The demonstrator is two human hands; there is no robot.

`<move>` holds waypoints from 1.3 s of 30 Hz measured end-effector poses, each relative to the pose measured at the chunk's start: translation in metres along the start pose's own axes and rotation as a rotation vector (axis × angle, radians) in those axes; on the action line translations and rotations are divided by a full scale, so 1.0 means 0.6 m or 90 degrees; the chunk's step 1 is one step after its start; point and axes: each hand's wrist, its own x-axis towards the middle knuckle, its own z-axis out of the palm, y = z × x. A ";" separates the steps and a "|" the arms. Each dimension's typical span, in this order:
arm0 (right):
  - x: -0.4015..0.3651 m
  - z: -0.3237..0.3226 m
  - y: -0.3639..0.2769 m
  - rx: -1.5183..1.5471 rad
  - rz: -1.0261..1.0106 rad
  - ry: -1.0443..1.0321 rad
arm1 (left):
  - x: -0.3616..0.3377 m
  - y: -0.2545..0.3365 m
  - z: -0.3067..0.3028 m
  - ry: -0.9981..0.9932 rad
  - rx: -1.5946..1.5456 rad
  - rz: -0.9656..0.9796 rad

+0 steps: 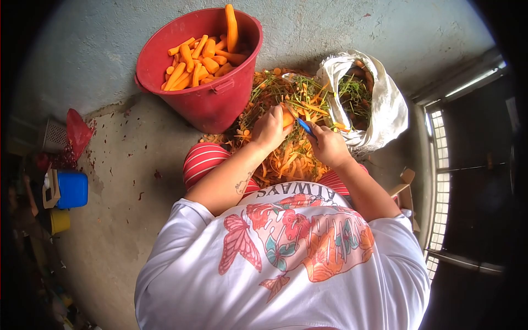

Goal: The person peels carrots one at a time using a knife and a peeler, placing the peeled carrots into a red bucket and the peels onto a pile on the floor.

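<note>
My left hand [269,130] is closed round a carrot [287,117], whose orange end shows between the fingers. In my right hand [329,146] is a blue-handled peeler or knife [306,127], its tip close to the carrot. Below both hands spreads a heap of orange peelings and green tops [289,159]. A red bucket [203,104] holding several peeled carrots [209,48] stands behind and left of my left hand. To the right of the heap, a white sack [388,110] gapes open with greens and some carrots inside.
A grey wall [308,27] runs behind the bucket. Far left on the floor are a blue container [72,190], a yellow one [60,221] and a red bag [78,132]. Cardboard [404,190] lies at the right, near a door with a grille [441,165].
</note>
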 end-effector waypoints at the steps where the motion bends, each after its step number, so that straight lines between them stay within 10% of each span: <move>1: -0.002 0.000 0.001 0.014 -0.001 -0.001 | 0.000 0.000 0.000 0.028 0.028 0.026; 12: -0.007 -0.017 0.002 0.041 0.009 -0.004 | -0.002 -0.001 -0.004 0.127 -0.119 0.093; 15: 0.003 0.017 0.089 -0.031 0.277 -0.207 | -0.004 -0.005 -0.007 0.141 -0.286 0.136; 19: 0.010 -0.014 0.103 0.035 0.286 -0.184 | 0.012 -0.022 -0.020 0.196 -0.273 0.168; 27: -0.007 -0.069 -0.030 0.057 -0.097 0.126 | 0.029 -0.027 -0.031 0.279 -0.184 0.288; 39: -0.014 -0.009 0.010 -0.069 0.120 0.086 | 0.018 -0.022 -0.015 0.291 -0.212 0.246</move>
